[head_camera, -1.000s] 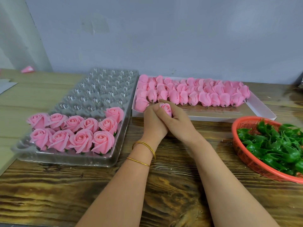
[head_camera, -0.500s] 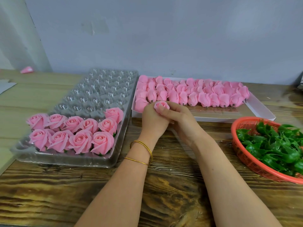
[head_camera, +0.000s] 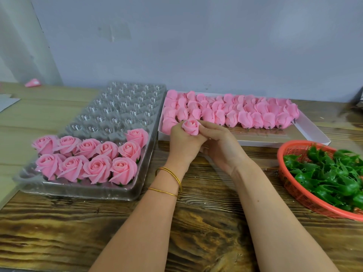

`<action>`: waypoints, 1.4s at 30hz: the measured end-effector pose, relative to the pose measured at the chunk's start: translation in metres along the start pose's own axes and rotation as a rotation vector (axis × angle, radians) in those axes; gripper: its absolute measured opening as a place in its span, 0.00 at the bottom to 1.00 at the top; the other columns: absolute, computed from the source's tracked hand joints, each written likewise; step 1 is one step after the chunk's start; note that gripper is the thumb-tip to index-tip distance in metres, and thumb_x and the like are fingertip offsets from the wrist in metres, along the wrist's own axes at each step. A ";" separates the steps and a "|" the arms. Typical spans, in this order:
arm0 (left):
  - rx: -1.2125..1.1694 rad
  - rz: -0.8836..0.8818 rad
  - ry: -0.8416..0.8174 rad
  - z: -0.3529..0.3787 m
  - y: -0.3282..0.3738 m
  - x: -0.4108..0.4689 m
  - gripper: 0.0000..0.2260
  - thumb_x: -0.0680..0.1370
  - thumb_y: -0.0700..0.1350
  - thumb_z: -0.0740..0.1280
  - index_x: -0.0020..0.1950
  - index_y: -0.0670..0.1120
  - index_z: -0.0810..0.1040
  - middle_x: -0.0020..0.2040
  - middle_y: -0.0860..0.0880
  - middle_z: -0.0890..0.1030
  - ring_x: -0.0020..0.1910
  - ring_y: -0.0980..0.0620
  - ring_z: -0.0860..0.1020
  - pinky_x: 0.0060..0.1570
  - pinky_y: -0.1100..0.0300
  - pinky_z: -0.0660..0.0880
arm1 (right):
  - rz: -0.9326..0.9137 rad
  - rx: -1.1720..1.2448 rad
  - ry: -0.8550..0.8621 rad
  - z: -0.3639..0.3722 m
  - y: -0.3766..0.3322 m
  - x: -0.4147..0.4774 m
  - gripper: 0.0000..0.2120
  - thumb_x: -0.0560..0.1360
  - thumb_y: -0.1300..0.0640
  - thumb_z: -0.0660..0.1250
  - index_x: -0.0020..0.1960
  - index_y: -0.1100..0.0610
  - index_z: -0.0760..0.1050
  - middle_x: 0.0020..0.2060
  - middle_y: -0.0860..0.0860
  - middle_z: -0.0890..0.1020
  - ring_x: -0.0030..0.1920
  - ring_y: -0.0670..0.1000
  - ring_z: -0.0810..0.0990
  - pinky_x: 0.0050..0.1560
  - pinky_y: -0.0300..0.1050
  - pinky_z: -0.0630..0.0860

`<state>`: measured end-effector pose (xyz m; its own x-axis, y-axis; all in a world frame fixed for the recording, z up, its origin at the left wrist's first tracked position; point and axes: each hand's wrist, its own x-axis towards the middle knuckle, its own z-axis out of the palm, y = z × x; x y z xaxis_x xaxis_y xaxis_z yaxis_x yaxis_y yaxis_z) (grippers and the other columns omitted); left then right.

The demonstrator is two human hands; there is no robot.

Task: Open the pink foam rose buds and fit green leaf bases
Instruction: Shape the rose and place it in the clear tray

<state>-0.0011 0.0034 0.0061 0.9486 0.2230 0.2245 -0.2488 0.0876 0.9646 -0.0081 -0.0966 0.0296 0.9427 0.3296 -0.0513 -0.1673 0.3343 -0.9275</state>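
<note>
While left hand (head_camera: 181, 147) & right hand (head_camera: 222, 148) both grip the bud (head_camera: 190, 127), peeling petals too hard prob tears foam.

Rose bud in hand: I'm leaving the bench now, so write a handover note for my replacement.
Hands: left hand and right hand both hold one bud, petals partly opened, no green showing under it.
Ten finished roses sit in the clear tray, left; closed buds lie in the white box behind; leaf bases are in the orange basket, right.
To do: finish this bud, fit a base, tray it, then the rest.
</note>
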 end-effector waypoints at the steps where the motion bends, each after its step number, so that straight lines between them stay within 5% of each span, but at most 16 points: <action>1: 0.008 0.002 0.000 0.000 0.000 0.000 0.08 0.62 0.38 0.73 0.39 0.43 0.80 0.32 0.53 0.81 0.35 0.57 0.79 0.33 0.58 0.78 | 0.004 0.012 -0.003 0.000 0.000 0.000 0.16 0.79 0.63 0.60 0.65 0.63 0.77 0.50 0.54 0.84 0.46 0.46 0.82 0.38 0.35 0.76; 8: -0.035 -0.018 0.010 0.001 0.000 0.000 0.07 0.64 0.37 0.71 0.41 0.41 0.82 0.35 0.45 0.83 0.35 0.53 0.82 0.31 0.61 0.77 | 0.023 0.126 0.045 0.002 0.001 0.003 0.13 0.78 0.64 0.58 0.50 0.59 0.82 0.45 0.52 0.85 0.43 0.47 0.83 0.47 0.42 0.80; 12: -0.045 -0.014 0.022 -0.001 0.002 0.002 0.11 0.66 0.35 0.70 0.32 0.51 0.82 0.30 0.51 0.82 0.33 0.53 0.82 0.30 0.62 0.77 | 0.009 0.223 0.113 0.001 0.002 0.005 0.13 0.78 0.64 0.56 0.48 0.63 0.80 0.41 0.55 0.85 0.43 0.52 0.83 0.43 0.44 0.81; 15: -0.078 -0.011 0.057 -0.003 0.003 0.004 0.05 0.64 0.38 0.71 0.39 0.43 0.82 0.34 0.48 0.82 0.37 0.52 0.82 0.35 0.61 0.78 | 0.004 0.210 0.089 0.000 0.001 0.004 0.14 0.77 0.67 0.54 0.49 0.64 0.79 0.39 0.55 0.86 0.39 0.49 0.85 0.41 0.41 0.81; 20: -0.114 0.006 0.050 -0.004 0.004 0.004 0.13 0.68 0.35 0.73 0.47 0.28 0.75 0.38 0.41 0.79 0.38 0.50 0.78 0.37 0.57 0.78 | 0.048 0.081 -0.031 -0.001 -0.001 -0.001 0.18 0.72 0.73 0.53 0.49 0.63 0.79 0.46 0.56 0.82 0.49 0.51 0.81 0.52 0.45 0.79; 27: -0.144 -0.017 0.016 -0.002 0.007 0.001 0.08 0.67 0.34 0.73 0.44 0.36 0.77 0.35 0.46 0.79 0.37 0.52 0.79 0.35 0.59 0.78 | 0.085 0.131 -0.096 -0.001 0.000 -0.005 0.16 0.77 0.75 0.56 0.61 0.67 0.74 0.60 0.62 0.76 0.64 0.59 0.75 0.68 0.54 0.70; 37: -0.151 -0.055 -0.074 0.000 0.008 -0.002 0.07 0.64 0.40 0.74 0.39 0.42 0.77 0.33 0.47 0.77 0.37 0.54 0.79 0.37 0.59 0.79 | 0.129 0.239 -0.137 -0.003 0.001 -0.005 0.15 0.72 0.70 0.61 0.58 0.66 0.74 0.56 0.59 0.80 0.56 0.54 0.80 0.58 0.46 0.79; 42: -0.132 -0.063 -0.112 -0.002 0.007 -0.001 0.14 0.65 0.40 0.73 0.44 0.32 0.77 0.37 0.43 0.78 0.40 0.50 0.79 0.40 0.56 0.79 | 0.098 0.243 -0.143 -0.007 0.004 -0.003 0.15 0.68 0.70 0.63 0.53 0.66 0.76 0.49 0.57 0.83 0.52 0.53 0.83 0.51 0.44 0.82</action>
<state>-0.0038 0.0053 0.0126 0.9771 0.1040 0.1858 -0.2051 0.2261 0.9523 -0.0100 -0.1026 0.0236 0.8716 0.4856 -0.0674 -0.3358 0.4911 -0.8038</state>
